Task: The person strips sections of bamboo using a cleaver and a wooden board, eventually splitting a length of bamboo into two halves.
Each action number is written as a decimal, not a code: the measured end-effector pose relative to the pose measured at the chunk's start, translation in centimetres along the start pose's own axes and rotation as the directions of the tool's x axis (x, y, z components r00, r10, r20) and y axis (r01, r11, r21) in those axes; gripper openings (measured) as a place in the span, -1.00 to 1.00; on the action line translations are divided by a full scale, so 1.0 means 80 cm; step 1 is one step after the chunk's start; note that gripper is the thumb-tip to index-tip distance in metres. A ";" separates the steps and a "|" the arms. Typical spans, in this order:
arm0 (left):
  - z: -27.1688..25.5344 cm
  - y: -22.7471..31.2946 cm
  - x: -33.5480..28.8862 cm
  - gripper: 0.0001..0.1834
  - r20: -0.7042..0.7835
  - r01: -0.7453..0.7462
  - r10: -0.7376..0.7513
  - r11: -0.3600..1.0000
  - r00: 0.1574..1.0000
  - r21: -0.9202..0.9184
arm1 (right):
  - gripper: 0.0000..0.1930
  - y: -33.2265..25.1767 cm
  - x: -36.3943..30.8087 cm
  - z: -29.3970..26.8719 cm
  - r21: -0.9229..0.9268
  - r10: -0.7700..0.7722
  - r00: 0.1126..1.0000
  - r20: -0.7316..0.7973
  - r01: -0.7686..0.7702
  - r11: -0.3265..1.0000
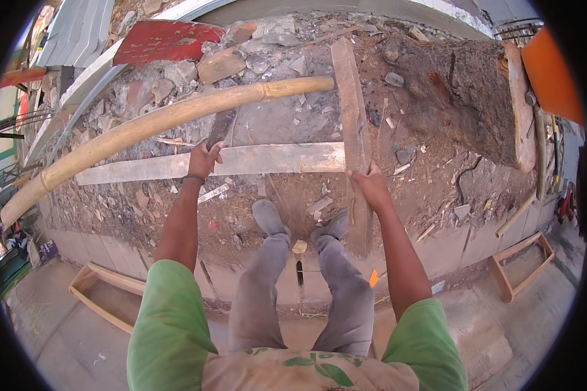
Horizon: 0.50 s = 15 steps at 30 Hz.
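My right hand (370, 186) is closed around the edge of a brown wooden plank (353, 124) that runs away from me over the dirt. My left hand (204, 159) has its fingers curled at the near end of a short dark strip (222, 125), which looks like wood. Beside that hand, a pale plank (280, 158) lies crosswise, its right end meeting the brown plank. Beyond, a thick bamboo pole (156, 125) curves from the left to the brown plank's far part, passing the dark strip's far end.
A big rough log (463, 98) lies on the right, near an orange object (554, 75) I cannot identify. Rubble and a peeling red board (166, 42) are at the back. Wooden frames stand at the lower left (107, 313) and lower right (502, 274). My shoes (267, 216) are on the dirt.
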<state>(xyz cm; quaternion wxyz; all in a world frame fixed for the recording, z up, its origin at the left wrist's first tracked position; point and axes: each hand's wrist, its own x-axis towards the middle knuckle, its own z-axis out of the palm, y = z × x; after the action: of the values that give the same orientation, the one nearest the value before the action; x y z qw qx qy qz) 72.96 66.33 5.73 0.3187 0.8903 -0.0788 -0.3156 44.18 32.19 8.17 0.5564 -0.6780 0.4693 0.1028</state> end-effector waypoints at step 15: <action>0.246 -0.013 -0.064 -0.55 0.340 0.375 -0.296 0.905 0.893 -0.200 | -0.35 0.031 0.062 -0.042 -0.545 -0.337 0.883 -0.327 0.116 0.831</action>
<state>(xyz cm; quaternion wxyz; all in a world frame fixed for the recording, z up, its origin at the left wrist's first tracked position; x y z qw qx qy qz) 56.82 58.71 -4.01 0.3570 0.7821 0.0718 -0.5058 43.72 26.87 4.50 0.2544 -0.8585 0.4452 0.0109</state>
